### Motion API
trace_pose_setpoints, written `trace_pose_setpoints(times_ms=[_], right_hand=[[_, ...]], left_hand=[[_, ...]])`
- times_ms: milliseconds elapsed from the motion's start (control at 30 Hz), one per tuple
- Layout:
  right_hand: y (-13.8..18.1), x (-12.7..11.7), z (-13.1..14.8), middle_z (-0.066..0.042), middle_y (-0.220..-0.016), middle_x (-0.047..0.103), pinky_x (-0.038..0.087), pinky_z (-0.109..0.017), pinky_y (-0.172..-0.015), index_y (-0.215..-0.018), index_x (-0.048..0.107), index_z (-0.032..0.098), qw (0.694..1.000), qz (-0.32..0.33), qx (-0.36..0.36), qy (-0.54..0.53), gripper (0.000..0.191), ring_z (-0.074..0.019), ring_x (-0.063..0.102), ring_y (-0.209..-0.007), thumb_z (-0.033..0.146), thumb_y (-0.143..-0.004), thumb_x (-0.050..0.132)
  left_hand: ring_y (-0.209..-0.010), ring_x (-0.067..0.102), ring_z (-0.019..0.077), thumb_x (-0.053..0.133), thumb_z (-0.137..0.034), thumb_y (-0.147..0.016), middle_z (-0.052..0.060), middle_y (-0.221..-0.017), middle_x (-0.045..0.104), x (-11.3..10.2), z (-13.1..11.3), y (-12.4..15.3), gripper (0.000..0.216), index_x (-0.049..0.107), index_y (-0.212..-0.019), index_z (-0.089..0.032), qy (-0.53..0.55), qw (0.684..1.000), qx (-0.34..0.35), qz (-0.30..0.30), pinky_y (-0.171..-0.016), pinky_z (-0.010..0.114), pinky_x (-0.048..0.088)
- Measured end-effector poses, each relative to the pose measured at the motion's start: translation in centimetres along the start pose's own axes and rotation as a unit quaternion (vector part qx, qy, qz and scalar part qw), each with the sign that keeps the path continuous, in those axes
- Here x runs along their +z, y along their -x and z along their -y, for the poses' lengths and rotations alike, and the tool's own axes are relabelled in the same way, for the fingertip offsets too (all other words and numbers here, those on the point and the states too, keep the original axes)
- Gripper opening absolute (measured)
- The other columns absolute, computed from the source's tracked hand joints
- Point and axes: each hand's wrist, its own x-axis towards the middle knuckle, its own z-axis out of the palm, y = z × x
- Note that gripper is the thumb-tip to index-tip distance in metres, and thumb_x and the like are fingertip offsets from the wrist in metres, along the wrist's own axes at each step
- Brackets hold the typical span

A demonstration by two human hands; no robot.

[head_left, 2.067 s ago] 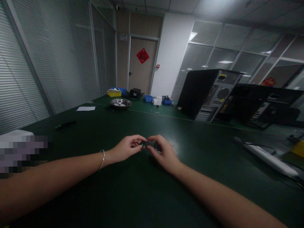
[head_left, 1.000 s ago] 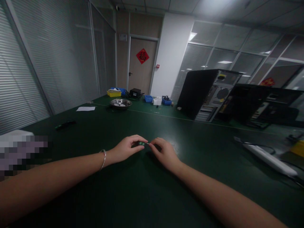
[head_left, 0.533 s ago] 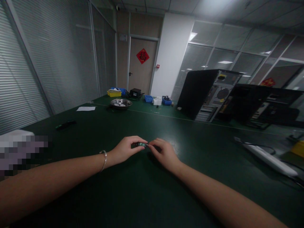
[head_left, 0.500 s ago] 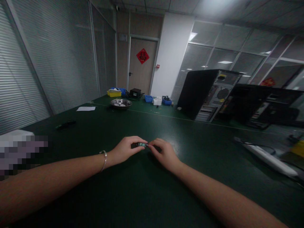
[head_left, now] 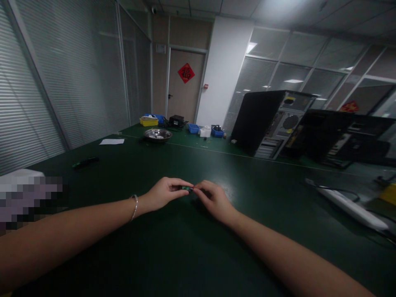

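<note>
While the left hand [head_left: 162,194] and right hand [head_left: 215,200] sit low over the table [head_left: 185,255], I'd guess it's mid-job: small green part [head_left: 185,188] gripped, not set down | left fingers [head_left: 180,184] pinched shut on its left end, right ones pinching the other end | part sits between both sets of fingertips | way back: steel bowl [head_left: 157,134], computer tower [head_left: 272,121]

Both hands meet low over the green table [head_left: 185,255]: left hand [head_left: 162,194] and right hand [head_left: 213,199] pinch a small green part [head_left: 185,188] between fingertips, steel bowl [head_left: 157,135] and computer tower [head_left: 272,122] well behind.
</note>
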Motion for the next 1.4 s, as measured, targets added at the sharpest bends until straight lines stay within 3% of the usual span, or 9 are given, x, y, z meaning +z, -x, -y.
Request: trace_pose_setpoints(times_ms=[267, 533, 733, 967, 1167, 1300, 1400], right_hand=[[0.0, 0.0, 0.2, -0.003, -0.086, 0.065, 0.045, -0.027, -0.074, -0.092, 0.065, 0.02, 1.0, 0.002, 0.0, -0.008, 0.017, -0.0158, 0.06, -0.082, 0.027, -0.092, 0.05], [-0.2, 0.1, 0.0, -0.002, -0.085, 0.065, 0.045, -0.027, -0.072, -0.09, 0.065, 0.02, 0.999, -0.022, 0.034, -0.007, 0.018, -0.0159, 0.06, -0.081, 0.028, -0.092, 0.049], [-0.1, 0.0, 0.3, -0.003, -0.086, 0.065, 0.045, -0.027, -0.072, -0.091, 0.065, 0.02, 0.999, -0.022, 0.026, -0.009, 0.019, -0.0158, 0.06, -0.08, 0.029, -0.092, 0.049], [0.0, 0.0, 0.5, -0.003, -0.087, 0.064, 0.045, -0.027, -0.072, -0.093, 0.065, 0.02, 1.0, -0.009, 0.019, -0.009, 0.019, -0.0156, 0.06, -0.081, 0.029, -0.093, 0.048], [-0.1, -0.2, 0.7, -0.003, -0.086, 0.064, 0.045, -0.027, -0.071, -0.092, 0.065, 0.019, 1.0, -0.017, 0.013, -0.013, 0.018, -0.0157, 0.059, -0.08, 0.027, -0.093, 0.048], [-0.2, -0.1, 0.7, -0.004, -0.084, 0.064, 0.045, -0.027, -0.071, -0.091, 0.065, 0.02, 1.0, -0.027, 0.014, -0.003, 0.02, -0.016, 0.059, -0.078, 0.029, -0.093, 0.048], [-0.2, -0.1, 0.7, -0.004, -0.085, 0.065, 0.045, -0.027, -0.071, -0.091, 0.066, 0.02, 0.999, -0.026, 0.018, 0.01, 0.02, -0.0163, 0.06, -0.079, 0.029, -0.092, 0.048]], left_hand=[[-0.104, 0.062, 0.0222, 0.064, -0.024, -0.081, 0.007, -0.113, 0.067, 0.1, -0.5, 0.1, 0.031, 0.066, -0.112, -0.019, 0.027, 0.999, -0.014, 0.013, -0.091, 0.036, 0.048], [-0.108, 0.058, 0.0205, 0.061, -0.021, -0.083, 0.006, -0.114, 0.063, -0.1, -0.1, -0.1, 0.027, 0.066, -0.109, -0.019, -0.003, 0.999, 0.012, -0.035, -0.096, 0.035, 0.044], [-0.1, 0.057, 0.0202, 0.061, -0.018, -0.08, 0.005, -0.105, 0.058, 0.0, -0.7, -0.1, 0.02, 0.065, -0.1, -0.018, -0.021, 0.998, -0.011, -0.05, -0.09, 0.035, 0.045], [-0.091, 0.058, 0.0186, 0.067, -0.017, -0.074, 0.001, -0.091, 0.055, 0.1, -0.7, -0.1, 0.023, 0.052, -0.092, -0.018, 0.075, 0.993, -0.043, -0.075, -0.085, 0.037, 0.047], [-0.095, 0.056, 0.0188, 0.062, -0.024, -0.081, 0.005, -0.105, 0.056, 0.3, -0.2, -0.2, 0.027, 0.06, -0.106, -0.018, -0.019, 0.998, -0.005, -0.053, -0.084, 0.034, 0.047], [-0.082, 0.055, 0.0168, 0.057, -0.031, -0.085, 0.004, -0.098, 0.059, 0.4, -1.0, 0.2, 0.038, 0.054, -0.122, -0.021, -0.131, 0.99, -0.006, -0.058, -0.07, 0.029, 0.047], [-0.085, 0.055, 0.0176, 0.051, -0.03, -0.089, 0.005, -0.102, 0.058, 0.4, -1.5, 0.5, 0.033, 0.057, -0.121, -0.023, -0.199, 0.977, 0.042, -0.057, -0.073, 0.029, 0.046]])
